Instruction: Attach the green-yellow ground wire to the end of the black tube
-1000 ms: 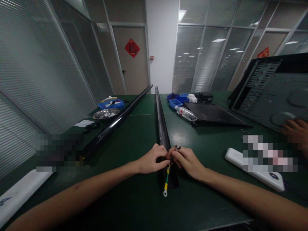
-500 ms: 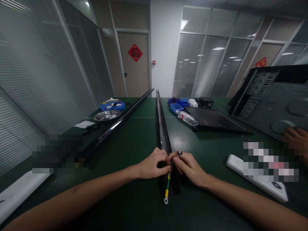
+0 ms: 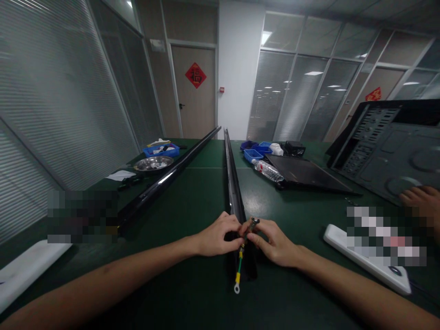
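Note:
A long black metal rail [image 3: 234,190] runs away from me over the green table. At its near end my left hand [image 3: 220,233] is closed, thumb and fingers pinched near the top of a short green and yellow wire [image 3: 239,263], which ends in a ring terminal lying toward me. My right hand [image 3: 270,240] is curled against it from the right. A small shiny metal fitting [image 3: 253,222] sticks up between its fingers. What exactly the left fingertips grip is hidden.
Another black rail [image 3: 168,176] slants at left, beside a metal dish [image 3: 153,163] and a blue tray [image 3: 161,150]. Rightward are a plastic bottle [image 3: 268,170], blue bins [image 3: 253,155], a dark panel [image 3: 309,173], a white device [image 3: 366,259], and a person's hand [image 3: 421,201] at a metal casing [image 3: 395,146].
The metal fitting at my right hand has tilted upright and shows more. My right thumb has shifted slightly left and down. The other person's hand has moved a little.

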Action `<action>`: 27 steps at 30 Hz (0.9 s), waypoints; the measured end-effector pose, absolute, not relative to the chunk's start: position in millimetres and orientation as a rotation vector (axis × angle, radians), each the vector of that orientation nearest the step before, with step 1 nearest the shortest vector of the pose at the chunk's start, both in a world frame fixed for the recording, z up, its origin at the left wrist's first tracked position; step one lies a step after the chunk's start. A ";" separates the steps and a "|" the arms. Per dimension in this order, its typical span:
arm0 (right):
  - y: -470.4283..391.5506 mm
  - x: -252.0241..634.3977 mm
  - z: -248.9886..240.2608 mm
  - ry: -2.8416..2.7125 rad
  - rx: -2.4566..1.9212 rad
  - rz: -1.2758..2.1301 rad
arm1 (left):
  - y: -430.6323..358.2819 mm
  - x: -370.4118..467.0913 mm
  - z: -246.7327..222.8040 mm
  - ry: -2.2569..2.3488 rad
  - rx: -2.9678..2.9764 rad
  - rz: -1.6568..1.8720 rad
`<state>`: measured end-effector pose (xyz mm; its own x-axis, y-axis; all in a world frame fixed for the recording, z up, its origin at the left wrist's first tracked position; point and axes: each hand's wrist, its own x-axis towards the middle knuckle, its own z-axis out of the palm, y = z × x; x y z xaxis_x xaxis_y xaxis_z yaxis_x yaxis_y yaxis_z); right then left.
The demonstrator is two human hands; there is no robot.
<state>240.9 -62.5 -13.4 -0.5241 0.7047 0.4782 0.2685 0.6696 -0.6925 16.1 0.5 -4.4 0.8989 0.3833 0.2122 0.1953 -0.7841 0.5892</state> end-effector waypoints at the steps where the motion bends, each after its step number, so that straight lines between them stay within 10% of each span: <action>1: -61.2 242.5 -13.4 -2.122 -0.750 0.710 | 0.3 16.1 -4.2 0.420 2.485 0.432; 27: -31.8 252.5 -27.7 -1.013 -0.403 2.091 | -3.7 18.2 -2.3 0.512 2.478 0.415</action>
<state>252.5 -31.8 -27.7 -0.6588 0.7510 0.0439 -0.4998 -0.3934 -0.7717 18.2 -3.7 -2.3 0.8785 0.4430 0.1788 0.2663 -0.7649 0.5865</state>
